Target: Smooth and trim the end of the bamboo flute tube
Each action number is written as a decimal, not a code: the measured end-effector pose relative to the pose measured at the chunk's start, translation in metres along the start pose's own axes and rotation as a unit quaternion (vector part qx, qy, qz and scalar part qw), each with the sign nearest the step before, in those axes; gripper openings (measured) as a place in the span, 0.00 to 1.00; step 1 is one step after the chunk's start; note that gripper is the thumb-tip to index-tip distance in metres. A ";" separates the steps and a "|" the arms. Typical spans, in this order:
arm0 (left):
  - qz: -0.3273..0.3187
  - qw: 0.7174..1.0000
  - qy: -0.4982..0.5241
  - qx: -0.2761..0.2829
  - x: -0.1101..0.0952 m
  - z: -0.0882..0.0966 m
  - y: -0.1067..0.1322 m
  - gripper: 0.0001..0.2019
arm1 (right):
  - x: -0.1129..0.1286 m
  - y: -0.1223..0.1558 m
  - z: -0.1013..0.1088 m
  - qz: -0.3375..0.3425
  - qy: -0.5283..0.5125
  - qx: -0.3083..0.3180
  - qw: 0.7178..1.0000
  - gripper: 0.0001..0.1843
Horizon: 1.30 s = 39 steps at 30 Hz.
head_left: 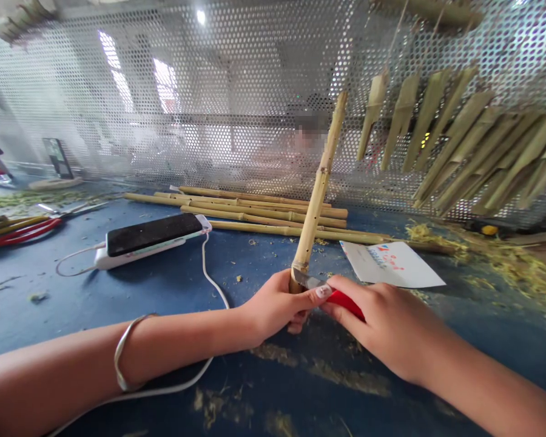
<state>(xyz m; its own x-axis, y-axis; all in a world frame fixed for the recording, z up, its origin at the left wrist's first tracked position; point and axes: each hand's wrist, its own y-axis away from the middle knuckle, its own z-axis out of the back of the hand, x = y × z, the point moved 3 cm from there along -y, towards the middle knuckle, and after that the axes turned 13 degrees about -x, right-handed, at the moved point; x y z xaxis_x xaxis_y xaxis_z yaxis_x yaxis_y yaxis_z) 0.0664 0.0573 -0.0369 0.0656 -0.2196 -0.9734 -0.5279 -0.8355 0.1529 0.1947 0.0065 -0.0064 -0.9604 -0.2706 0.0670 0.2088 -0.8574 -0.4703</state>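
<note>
My left hand [277, 303] is wrapped round the lower end of a bamboo stick [317, 197], which stands tilted with its top leaning away to the right. In my right hand [382, 321] is a knife [346, 302] with a red handle. Its blade lies against the bamboo just above my left fingers, near a node. My left thumb reaches across beside the blade. The fingers behind the stick are partly hidden.
Several bamboo sticks [264, 213] lie behind. A phone [155, 233] on a white power bank trails a cable [216, 282] under my left arm. A printed paper [394, 265] lies right. Red-handled pliers [27, 232] rest left. Split bamboo pieces [464, 142] hang before a perforated screen [255, 79].
</note>
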 end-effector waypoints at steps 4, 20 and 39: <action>0.013 1.000 -0.006 -0.014 0.000 0.000 0.000 0.20 | -0.001 0.000 -0.003 -0.008 -0.037 0.012 0.999 0.12; -0.004 0.993 -0.061 -0.102 0.002 0.004 -0.005 0.20 | 0.010 0.001 -0.001 0.015 0.144 -0.079 0.986 0.12; -0.038 0.993 -0.109 0.011 -0.001 0.004 0.003 0.18 | 0.007 0.004 -0.009 0.019 0.048 -0.031 0.998 0.12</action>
<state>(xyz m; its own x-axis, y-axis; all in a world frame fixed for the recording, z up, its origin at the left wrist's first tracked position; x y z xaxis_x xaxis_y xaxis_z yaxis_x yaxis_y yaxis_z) 0.0618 0.0570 -0.0361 -0.0781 -0.0407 -0.9961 -0.5465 -0.8340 0.0769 0.1868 0.0048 -0.0154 -0.9658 -0.2569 -0.0353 0.2366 -0.8172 -0.5255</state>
